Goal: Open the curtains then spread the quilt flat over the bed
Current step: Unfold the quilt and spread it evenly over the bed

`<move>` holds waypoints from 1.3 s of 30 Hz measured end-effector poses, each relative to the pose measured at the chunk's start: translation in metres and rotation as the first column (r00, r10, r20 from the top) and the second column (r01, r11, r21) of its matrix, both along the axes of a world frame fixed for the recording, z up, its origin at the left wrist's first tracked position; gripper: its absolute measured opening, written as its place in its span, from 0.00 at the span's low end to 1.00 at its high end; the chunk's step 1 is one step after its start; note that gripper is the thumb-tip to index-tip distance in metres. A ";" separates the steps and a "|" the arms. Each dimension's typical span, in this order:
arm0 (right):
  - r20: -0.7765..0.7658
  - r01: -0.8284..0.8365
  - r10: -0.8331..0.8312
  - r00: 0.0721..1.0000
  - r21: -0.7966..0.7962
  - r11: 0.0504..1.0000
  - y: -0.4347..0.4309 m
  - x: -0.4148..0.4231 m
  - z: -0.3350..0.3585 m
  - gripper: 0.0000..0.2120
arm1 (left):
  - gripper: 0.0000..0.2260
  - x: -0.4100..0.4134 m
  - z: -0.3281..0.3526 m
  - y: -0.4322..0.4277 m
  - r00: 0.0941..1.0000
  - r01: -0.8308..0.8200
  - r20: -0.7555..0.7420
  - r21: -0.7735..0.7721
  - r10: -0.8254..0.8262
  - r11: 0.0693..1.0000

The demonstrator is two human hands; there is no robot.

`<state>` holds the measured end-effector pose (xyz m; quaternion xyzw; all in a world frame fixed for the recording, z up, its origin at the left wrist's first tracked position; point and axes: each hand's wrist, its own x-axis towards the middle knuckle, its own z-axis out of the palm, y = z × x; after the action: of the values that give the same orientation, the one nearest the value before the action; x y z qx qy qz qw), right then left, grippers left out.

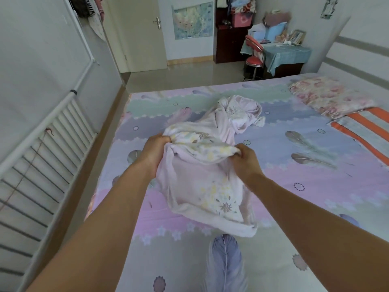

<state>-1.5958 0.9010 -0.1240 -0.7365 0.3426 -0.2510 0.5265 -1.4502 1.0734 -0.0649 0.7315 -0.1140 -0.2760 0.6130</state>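
The pale pink quilt (pixel 202 165) lies bunched on the bed (pixel 294 186). Left hand (pixel 154 153) and right hand (pixel 245 160) each grip its edge tightly, arms outstretched.

Quilt (pixel 210 169) – soft matt cloth, pale pink, crumpled, faint floral print. Bed sheet (pixel 305 186) – smooth matt cotton-like cloth, feather pattern. Pillow (pixel 328 98) at 2 o'clock: floral cloth, slight sheen. Radiator (pixel 42 165) at 9 o'clock: painted metal, matt white. Floor (pixel 189 74) at 12 o'clock: glossy tile. Stool (pixel 253 60): shiny red seat, chrome stem.
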 end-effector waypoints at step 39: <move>0.022 -0.119 0.161 0.987 0.776 0.619 -0.161 -0.027 0.003 0.20 | 0.23 -0.129 -0.019 -0.153 0.991 0.113 -0.062 -0.092 -0.119 0.989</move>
<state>-1.6225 0.7403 -0.1208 -0.4693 0.3717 -0.0195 0.8008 -1.5796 0.9207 -0.0840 0.6863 -0.1478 -0.3303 0.6309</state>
